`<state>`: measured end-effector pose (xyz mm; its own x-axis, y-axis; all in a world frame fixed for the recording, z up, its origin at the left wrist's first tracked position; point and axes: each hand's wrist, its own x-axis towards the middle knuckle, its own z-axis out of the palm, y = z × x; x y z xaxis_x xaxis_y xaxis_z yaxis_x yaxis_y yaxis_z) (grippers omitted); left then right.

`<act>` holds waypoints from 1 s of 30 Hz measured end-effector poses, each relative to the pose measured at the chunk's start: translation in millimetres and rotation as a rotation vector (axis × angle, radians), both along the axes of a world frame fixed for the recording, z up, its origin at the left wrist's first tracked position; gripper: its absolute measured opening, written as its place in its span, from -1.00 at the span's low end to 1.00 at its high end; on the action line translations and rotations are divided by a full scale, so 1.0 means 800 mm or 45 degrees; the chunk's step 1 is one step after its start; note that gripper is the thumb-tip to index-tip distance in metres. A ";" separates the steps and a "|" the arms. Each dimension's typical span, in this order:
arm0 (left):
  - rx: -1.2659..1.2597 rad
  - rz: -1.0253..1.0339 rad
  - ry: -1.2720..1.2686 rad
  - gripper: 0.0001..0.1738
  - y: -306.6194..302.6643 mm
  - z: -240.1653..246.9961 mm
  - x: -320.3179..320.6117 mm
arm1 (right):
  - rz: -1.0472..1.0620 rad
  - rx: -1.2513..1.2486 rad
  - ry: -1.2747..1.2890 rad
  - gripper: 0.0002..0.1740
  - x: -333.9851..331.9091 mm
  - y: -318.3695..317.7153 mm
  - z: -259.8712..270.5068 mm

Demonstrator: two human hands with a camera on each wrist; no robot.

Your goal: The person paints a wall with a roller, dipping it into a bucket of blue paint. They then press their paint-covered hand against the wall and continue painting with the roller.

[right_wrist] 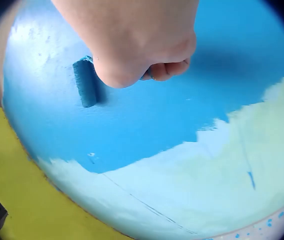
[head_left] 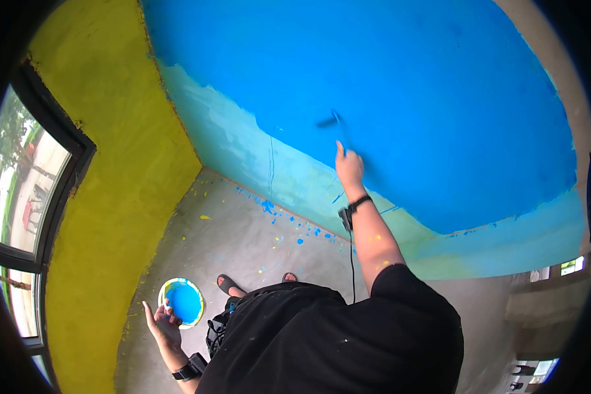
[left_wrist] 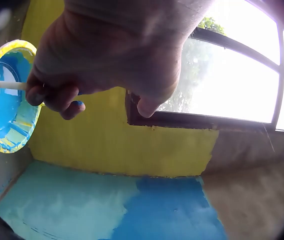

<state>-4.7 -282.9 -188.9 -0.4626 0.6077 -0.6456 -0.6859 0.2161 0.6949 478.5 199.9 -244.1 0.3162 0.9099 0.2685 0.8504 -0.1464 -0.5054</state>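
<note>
My right hand [head_left: 350, 168] grips the handle of a small paint roller against the wall [head_left: 407, 98]. The roller [right_wrist: 85, 82] is coated blue and touches the blue-painted area; the fist mostly hides its handle in the right wrist view. Low at my left side, the left hand [head_left: 166, 326] holds a thin white stick [left_wrist: 4, 85] with curled fingers, while its thumb and index finger stand out. In the left wrist view the stick overlaps a bucket [left_wrist: 26, 50] of blue paint, whose rim is smeared yellow. Paint marks one fingertip blue.
Pale turquoise wall [head_left: 210, 118] borders the blue area along its lower edge. A yellow wall [head_left: 105, 197] with a dark-framed window [head_left: 29, 177] stands on the left. Blue and yellow drips spot the grey floor [head_left: 243, 223]. My sandalled feet [head_left: 228, 285] are near the bucket.
</note>
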 end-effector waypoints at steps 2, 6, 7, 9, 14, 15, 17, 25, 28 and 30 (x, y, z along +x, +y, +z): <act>-0.014 0.042 0.054 -0.19 -0.006 0.013 -0.002 | -0.035 0.047 -0.024 -0.20 0.043 -0.048 -0.033; 0.012 0.155 0.071 -0.16 -0.038 -0.011 -0.034 | -0.267 0.071 0.128 -0.26 0.131 -0.122 -0.116; 0.019 0.156 0.024 -0.19 -0.046 -0.015 -0.040 | -0.374 -0.077 0.181 -0.24 0.139 -0.138 -0.122; -0.035 0.196 0.133 -0.12 -0.051 -0.011 -0.043 | -0.417 -0.201 0.192 -0.22 0.134 -0.151 -0.103; -0.060 0.380 -0.021 -0.27 -0.077 0.019 -0.054 | -0.114 0.238 0.253 -0.25 0.035 -0.082 -0.059; -0.081 0.403 -0.032 -0.27 -0.081 0.018 -0.057 | -0.086 0.188 0.329 -0.29 0.001 -0.062 -0.037; -0.091 0.426 -0.024 -0.26 -0.091 0.024 -0.061 | 0.022 0.238 0.375 -0.27 -0.068 -0.013 -0.005; -0.032 0.649 -0.052 -0.20 -0.168 0.006 -0.099 | 0.063 0.418 0.388 -0.07 -0.293 0.122 0.196; -0.129 0.689 0.020 -0.21 -0.162 0.026 -0.113 | 0.073 0.324 0.425 -0.05 -0.326 0.141 0.249; -0.138 0.677 0.036 -0.20 -0.169 0.011 -0.139 | 0.060 0.311 0.415 -0.05 -0.328 0.130 0.251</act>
